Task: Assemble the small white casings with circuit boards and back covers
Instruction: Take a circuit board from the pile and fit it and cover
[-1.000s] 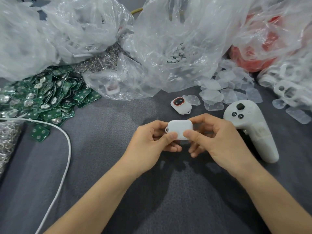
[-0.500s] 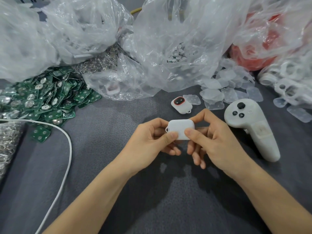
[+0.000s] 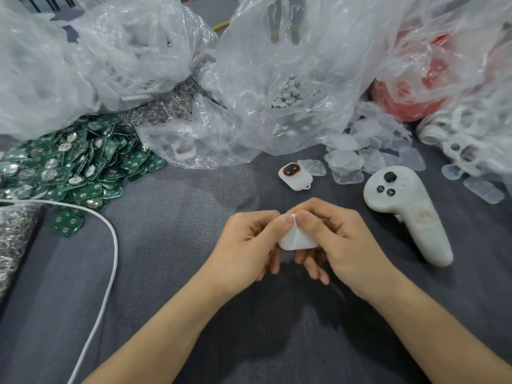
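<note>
Head view: both thumbs [image 3: 285, 220] press side by side on the upper corner of the small white casing [image 3: 297, 241]. The curled fingers of the left hand [image 3: 249, 245] and right hand [image 3: 342, 239] close under it, so it is pinched between the two, neither hand nearer. It lies cornerwise, one corner pointing away from the person. Any closing squeeze, I judge, should run straight through its broad face. Beyond lies a finished casing [image 3: 295, 176], with back covers [image 3: 349, 162] to the right and circuit boards [image 3: 77, 164] far left.
</note>
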`<state>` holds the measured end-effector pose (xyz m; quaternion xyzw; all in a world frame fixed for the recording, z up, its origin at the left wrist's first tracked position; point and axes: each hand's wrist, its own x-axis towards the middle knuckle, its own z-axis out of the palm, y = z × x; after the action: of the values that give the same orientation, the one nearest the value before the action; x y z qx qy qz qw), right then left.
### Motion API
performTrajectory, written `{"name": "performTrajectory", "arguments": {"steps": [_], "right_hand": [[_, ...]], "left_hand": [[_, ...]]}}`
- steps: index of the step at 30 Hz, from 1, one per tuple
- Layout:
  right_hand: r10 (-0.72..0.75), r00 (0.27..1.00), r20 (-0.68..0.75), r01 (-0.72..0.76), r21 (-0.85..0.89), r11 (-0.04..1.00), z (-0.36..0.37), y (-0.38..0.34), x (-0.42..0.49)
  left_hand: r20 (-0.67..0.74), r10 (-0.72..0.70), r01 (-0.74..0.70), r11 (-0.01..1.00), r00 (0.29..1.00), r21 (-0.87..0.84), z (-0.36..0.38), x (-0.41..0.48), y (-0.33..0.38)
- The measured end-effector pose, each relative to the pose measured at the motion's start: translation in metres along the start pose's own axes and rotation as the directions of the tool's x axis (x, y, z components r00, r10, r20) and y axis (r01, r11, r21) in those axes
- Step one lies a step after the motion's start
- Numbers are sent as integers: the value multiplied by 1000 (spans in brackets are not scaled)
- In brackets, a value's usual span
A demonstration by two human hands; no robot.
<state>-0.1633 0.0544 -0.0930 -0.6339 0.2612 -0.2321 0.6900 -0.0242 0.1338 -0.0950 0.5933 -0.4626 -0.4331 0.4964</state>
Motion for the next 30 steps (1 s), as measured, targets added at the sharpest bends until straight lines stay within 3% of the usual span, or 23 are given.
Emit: {"name": "performTrajectory", "arguments": {"steps": [3, 6, 12, 18, 23, 30], "right_hand": [[23, 999, -30, -21, 60, 998, 2, -1, 1], [53, 996, -78, -42, 145, 989, 0, -3, 3], [22, 988, -150, -17, 34, 999, -4, -3, 2], [-28, 991, -130, 36, 59, 998, -2, -9, -2], [-44, 992, -121, 49, 38, 998, -2, -10, -4], [-66, 992, -111, 91, 237, 967, -3, -9, -1]], "left_hand": [[-44, 13, -12, 1000, 999, 25, 1, 0, -1], [-77, -13, 8, 998, 997, -63, 5, 3, -3], [-31, -6, 3, 995, 999, -104, 4, 4, -5], [33, 44, -34, 967, 998, -253, 1, 0, 3], [43, 50, -40, 977, 998, -212, -1, 2, 1], [-191, 330, -322, 944, 925, 72, 3, 0, -7]]}}
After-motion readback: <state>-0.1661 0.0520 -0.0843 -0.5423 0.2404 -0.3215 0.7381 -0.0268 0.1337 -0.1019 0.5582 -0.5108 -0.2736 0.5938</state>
